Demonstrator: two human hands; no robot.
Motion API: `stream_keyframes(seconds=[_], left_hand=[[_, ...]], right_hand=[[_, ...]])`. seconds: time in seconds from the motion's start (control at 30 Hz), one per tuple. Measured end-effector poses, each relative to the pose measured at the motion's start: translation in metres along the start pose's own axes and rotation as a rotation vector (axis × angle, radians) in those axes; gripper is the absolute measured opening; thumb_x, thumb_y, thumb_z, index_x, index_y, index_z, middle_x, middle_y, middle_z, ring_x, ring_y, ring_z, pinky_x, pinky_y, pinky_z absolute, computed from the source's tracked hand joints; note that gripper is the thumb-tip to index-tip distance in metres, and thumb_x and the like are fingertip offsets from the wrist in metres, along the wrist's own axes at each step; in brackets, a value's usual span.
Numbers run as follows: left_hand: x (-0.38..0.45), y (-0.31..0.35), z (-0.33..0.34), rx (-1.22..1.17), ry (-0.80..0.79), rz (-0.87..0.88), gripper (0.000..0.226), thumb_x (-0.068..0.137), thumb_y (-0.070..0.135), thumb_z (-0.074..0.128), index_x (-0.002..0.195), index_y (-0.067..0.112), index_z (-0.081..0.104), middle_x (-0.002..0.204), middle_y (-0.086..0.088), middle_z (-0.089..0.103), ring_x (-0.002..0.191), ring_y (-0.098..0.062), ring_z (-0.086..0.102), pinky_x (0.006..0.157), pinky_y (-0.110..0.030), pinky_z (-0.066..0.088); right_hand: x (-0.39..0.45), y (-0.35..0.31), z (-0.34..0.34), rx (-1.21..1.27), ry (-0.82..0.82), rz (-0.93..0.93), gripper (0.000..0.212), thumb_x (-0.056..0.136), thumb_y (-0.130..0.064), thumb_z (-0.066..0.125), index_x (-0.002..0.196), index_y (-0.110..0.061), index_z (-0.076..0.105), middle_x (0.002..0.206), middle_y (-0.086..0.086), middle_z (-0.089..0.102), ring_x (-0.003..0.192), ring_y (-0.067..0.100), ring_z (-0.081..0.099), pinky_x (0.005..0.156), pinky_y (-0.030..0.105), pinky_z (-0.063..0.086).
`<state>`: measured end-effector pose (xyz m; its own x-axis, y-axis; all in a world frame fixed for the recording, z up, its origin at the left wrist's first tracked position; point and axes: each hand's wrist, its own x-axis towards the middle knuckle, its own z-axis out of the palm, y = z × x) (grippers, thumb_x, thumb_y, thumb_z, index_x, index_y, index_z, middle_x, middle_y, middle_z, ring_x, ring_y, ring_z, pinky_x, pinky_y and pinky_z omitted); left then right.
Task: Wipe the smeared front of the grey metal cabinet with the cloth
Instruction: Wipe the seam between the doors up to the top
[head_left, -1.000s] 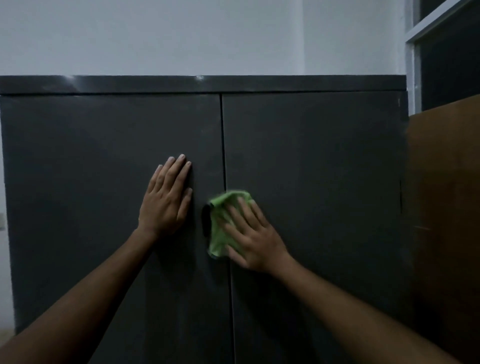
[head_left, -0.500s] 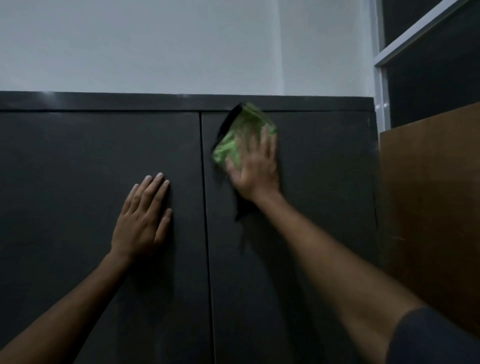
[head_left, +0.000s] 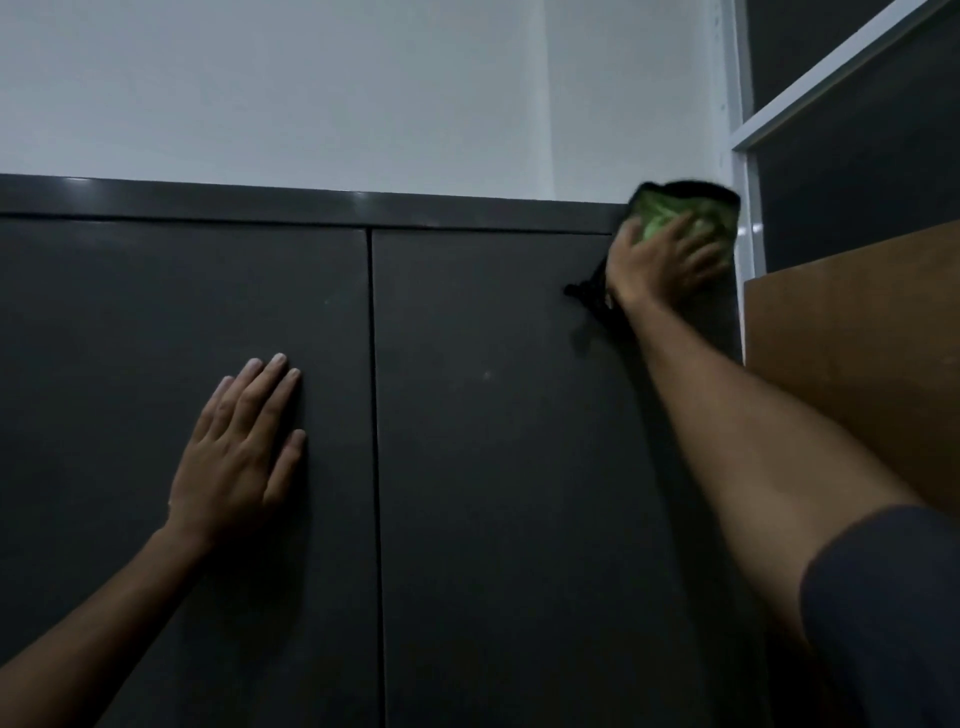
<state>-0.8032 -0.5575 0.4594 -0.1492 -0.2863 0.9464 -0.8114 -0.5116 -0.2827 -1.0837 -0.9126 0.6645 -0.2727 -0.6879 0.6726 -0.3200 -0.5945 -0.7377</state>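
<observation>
The grey metal cabinet (head_left: 493, 415) fills the view, with two doors meeting at a vertical seam. My right hand (head_left: 660, 265) presses a green cloth (head_left: 675, 213) flat against the top right corner of the right door, fingers spread over it; the hand is blurred by motion. A dark edge of the cloth hangs below my wrist. My left hand (head_left: 241, 457) rests flat on the left door, fingers straight and pointing up, holding nothing.
A brown wooden panel (head_left: 857, 364) stands directly right of the cabinet. Above it is a white window frame (head_left: 743, 156) with dark panes. A pale wall (head_left: 311, 88) rises behind the cabinet top.
My right hand has swept the cloth from the middle seam up and across to the right door's top right corner. My left hand has stayed flat on the left door.
</observation>
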Motion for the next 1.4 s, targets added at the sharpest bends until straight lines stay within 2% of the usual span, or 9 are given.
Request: stream_keyframes(seconds=[0.17, 0.37, 0.5, 0.7, 0.9, 0.97, 1.07, 1.2, 1.4], left_hand=[[-0.002, -0.002, 0.0, 0.005, 0.005, 0.016, 0.067, 0.103, 0.041, 0.038, 0.161, 0.008, 0.033, 0.171, -0.009, 0.023, 0.16, -0.027, 0.017, 0.131, -0.045, 0.013], [-0.001, -0.001, 0.004, 0.034, -0.002, -0.002, 0.069, 0.103, 0.043, 0.037, 0.163, 0.01, 0.029, 0.172, -0.01, 0.021, 0.161, -0.027, 0.015, 0.132, -0.045, 0.01], [-0.003, -0.003, 0.007, 0.055, 0.0, 0.003, 0.068, 0.105, 0.045, 0.034, 0.164, 0.014, 0.024, 0.173, -0.008, 0.019, 0.161, -0.026, 0.014, 0.132, -0.044, 0.009], [-0.002, -0.002, 0.007, 0.05, 0.003, -0.003, 0.067, 0.105, 0.043, 0.035, 0.164, 0.014, 0.024, 0.172, -0.008, 0.02, 0.161, -0.025, 0.013, 0.131, -0.046, 0.012], [-0.003, -0.002, 0.002, 0.019, 0.029, -0.005, 0.064, 0.105, 0.039, 0.039, 0.163, 0.012, 0.031, 0.173, -0.004, 0.021, 0.161, -0.023, 0.016, 0.131, -0.045, 0.014], [-0.003, -0.001, -0.001, 0.015, 0.01, -0.002, 0.064, 0.106, 0.04, 0.039, 0.163, 0.013, 0.03, 0.172, -0.005, 0.022, 0.161, -0.023, 0.016, 0.131, -0.044, 0.013], [-0.001, 0.0, -0.002, 0.017, -0.023, -0.014, 0.065, 0.106, 0.042, 0.037, 0.163, 0.013, 0.028, 0.173, -0.006, 0.02, 0.161, -0.022, 0.012, 0.132, -0.042, 0.01], [-0.001, 0.003, -0.006, 0.003, -0.036, -0.009, 0.067, 0.106, 0.045, 0.036, 0.163, 0.01, 0.027, 0.173, -0.008, 0.019, 0.162, -0.023, 0.011, 0.132, -0.043, 0.009], [0.0, 0.006, -0.023, -0.332, 0.055, -0.097, 0.055, 0.102, 0.032, 0.047, 0.149, 0.004, 0.048, 0.164, -0.01, 0.036, 0.155, -0.026, 0.029, 0.127, -0.043, 0.024]], right_hand=[[-0.049, 0.019, 0.016, -0.07, -0.014, -0.577, 0.077, 0.099, -0.06, 0.032, 0.161, -0.015, 0.026, 0.167, 0.02, 0.022, 0.154, 0.045, 0.014, 0.125, 0.053, -0.004], [-0.005, 0.098, -0.006, -0.098, -0.021, 0.074, 0.092, 0.091, -0.066, 0.022, 0.155, -0.001, 0.03, 0.157, 0.032, 0.033, 0.147, 0.05, 0.025, 0.123, 0.06, 0.014], [0.004, 0.031, -0.001, -0.05, 0.011, 0.037, 0.09, 0.093, -0.066, 0.024, 0.158, -0.003, 0.029, 0.161, 0.032, 0.026, 0.15, 0.05, 0.021, 0.124, 0.063, 0.005], [-0.101, -0.08, 0.027, -0.106, -0.028, -0.508, 0.076, 0.099, -0.06, 0.035, 0.159, -0.014, 0.032, 0.162, 0.024, 0.032, 0.15, 0.046, 0.026, 0.125, 0.06, 0.0], [-0.194, -0.054, 0.043, -0.251, -0.184, -1.54, 0.067, 0.1, -0.059, 0.038, 0.155, -0.021, 0.044, 0.163, 0.017, 0.036, 0.155, 0.042, 0.019, 0.125, 0.059, 0.012], [-0.184, -0.012, 0.037, -0.221, -0.162, -1.457, 0.068, 0.099, -0.059, 0.041, 0.151, -0.017, 0.051, 0.159, 0.018, 0.041, 0.154, 0.041, 0.023, 0.126, 0.058, 0.014], [-0.151, 0.011, 0.028, -0.179, -0.126, -0.949, 0.075, 0.098, -0.059, 0.039, 0.156, -0.011, 0.039, 0.162, 0.023, 0.033, 0.154, 0.046, 0.017, 0.126, 0.06, 0.006], [-0.136, -0.061, 0.027, -0.117, -0.095, -0.479, 0.081, 0.1, -0.059, 0.032, 0.162, -0.009, 0.022, 0.166, 0.023, 0.022, 0.152, 0.046, 0.021, 0.123, 0.065, 0.006], [-0.244, -0.134, 0.059, -0.104, -0.122, -1.129, 0.072, 0.1, -0.057, 0.038, 0.161, -0.018, 0.031, 0.167, 0.018, 0.025, 0.155, 0.047, 0.01, 0.124, 0.065, 0.001]])
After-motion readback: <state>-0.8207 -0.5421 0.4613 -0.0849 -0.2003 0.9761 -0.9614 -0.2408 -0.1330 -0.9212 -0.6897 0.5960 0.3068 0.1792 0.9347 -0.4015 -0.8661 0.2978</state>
